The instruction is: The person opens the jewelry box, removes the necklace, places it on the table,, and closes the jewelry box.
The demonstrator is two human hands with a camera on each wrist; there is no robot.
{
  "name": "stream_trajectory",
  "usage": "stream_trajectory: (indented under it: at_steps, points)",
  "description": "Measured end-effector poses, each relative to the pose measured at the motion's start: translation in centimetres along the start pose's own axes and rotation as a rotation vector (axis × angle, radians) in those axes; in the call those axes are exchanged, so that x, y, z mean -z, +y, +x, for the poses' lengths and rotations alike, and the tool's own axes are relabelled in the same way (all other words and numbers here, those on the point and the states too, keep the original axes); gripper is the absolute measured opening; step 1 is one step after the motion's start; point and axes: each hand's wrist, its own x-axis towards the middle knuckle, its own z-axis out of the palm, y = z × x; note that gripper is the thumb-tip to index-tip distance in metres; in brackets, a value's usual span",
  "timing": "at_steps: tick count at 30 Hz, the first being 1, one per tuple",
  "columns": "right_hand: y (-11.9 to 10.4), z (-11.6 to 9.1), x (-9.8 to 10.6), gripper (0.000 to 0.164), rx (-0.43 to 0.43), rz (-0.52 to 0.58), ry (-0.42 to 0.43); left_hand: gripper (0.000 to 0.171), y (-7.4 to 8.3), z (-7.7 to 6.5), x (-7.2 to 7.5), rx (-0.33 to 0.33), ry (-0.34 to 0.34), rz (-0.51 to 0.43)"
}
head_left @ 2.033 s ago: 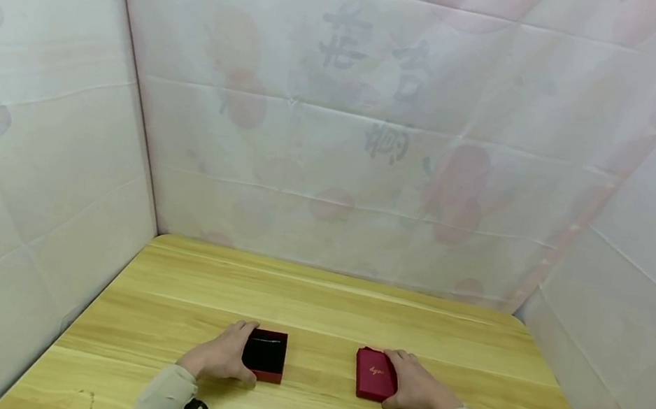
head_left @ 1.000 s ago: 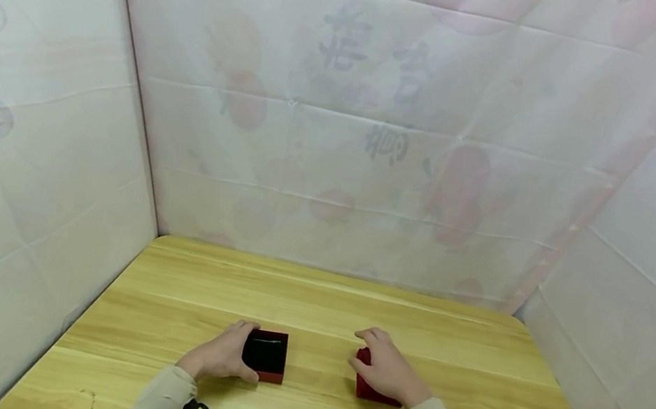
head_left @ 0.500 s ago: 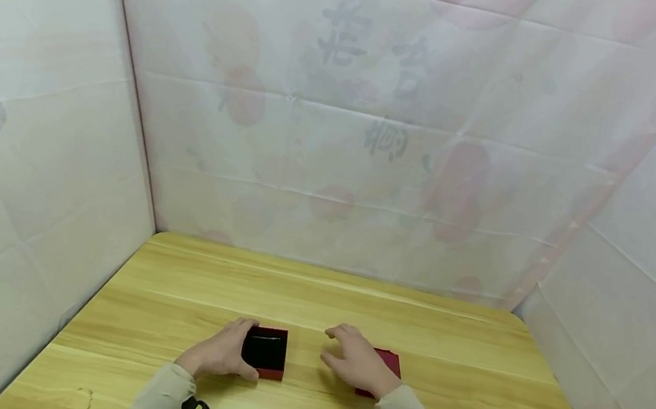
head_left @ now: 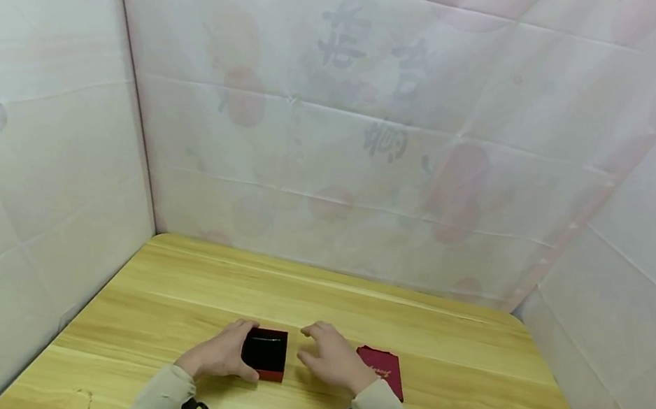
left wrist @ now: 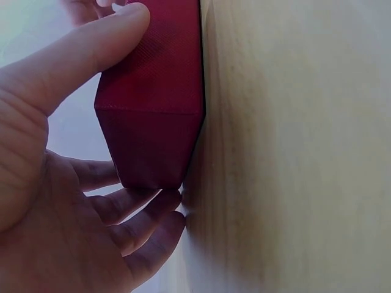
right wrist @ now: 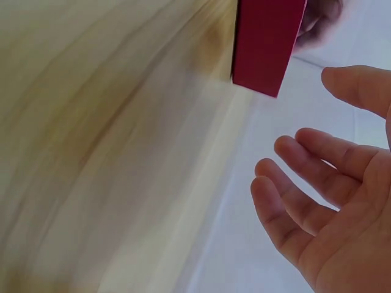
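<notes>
Our left hand grips the box; our right hand hangs relaxed, empty; we should brace lightly, without squeezing.

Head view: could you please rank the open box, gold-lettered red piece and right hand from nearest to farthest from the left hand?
1. Open box: gripped by the left hand, on its right.
2. Right hand: beyond the box, apart from it.
3. Gold-lettered red piece: farther right, past the right hand.

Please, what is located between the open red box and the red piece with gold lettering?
In the head view, the right hand is between them, with a strip of bare tabletop separating it from the open red box.
</notes>
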Motion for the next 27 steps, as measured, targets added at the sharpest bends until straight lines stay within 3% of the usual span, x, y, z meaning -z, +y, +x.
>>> stream_trajectory:
  at_steps: [10,27]
  points:
    - [-1.1,0.9,-0.8,0.041,0.060,-0.019,0.006,0.095,-0.1,0.2,0.1,-0.031,0.001,0.018]
    - [-1.9,1.7,-1.2,0.038,0.042,-0.040,-0.021,0.093,-0.1,0.5,0.1,-0.067,-0.013,0.039]
